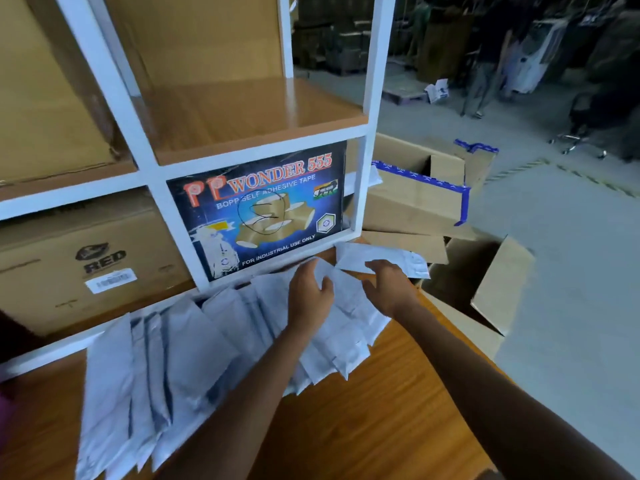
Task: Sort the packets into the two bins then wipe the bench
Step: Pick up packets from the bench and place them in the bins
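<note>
Several white packets lie fanned in an overlapping row across the wooden bench. My left hand rests on the right end of the row, fingers curled on the top edge of a packet. My right hand grips another white packet, lifted at the bench's far right corner. Two open cardboard bins stand off the bench's right side: a far one with blue tape and a near one.
A white-framed shelf unit rises at the back of the bench, holding a blue "Wonder 555" tape box and a brown "RED" carton. Grey floor lies to the right, with a person standing far off.
</note>
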A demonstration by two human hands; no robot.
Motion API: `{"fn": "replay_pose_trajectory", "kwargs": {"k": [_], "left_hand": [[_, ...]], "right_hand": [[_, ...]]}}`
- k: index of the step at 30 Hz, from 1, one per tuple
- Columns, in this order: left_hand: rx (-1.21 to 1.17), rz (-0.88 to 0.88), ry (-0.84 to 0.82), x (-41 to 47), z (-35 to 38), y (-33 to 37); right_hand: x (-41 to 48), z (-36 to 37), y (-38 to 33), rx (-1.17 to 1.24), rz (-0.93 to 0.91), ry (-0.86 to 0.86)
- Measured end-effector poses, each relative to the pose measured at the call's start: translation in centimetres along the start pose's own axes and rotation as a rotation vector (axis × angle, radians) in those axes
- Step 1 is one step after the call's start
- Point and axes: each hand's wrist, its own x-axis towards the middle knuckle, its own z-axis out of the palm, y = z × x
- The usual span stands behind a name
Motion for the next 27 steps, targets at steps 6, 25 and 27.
{"fn": "replay_pose_trajectory", "kwargs": {"k": [6,25,27], "left_hand": [[0.610,-0.110,-0.150,4.9,7.5,-1.6],[0.836,-0.084,-0.300,8.1,10.8,-4.9],[0.816,-0.040,-0.297,8.5,9.9,-4.5]], "right_hand": [[7.9,1.6,4.6,-0.283,0.047,-0.166],[11.9,4.3,7.1,-0.524,0.003,-0.108],[11.2,3.5,6.8,-0.480,0.013,-0.044]]}}
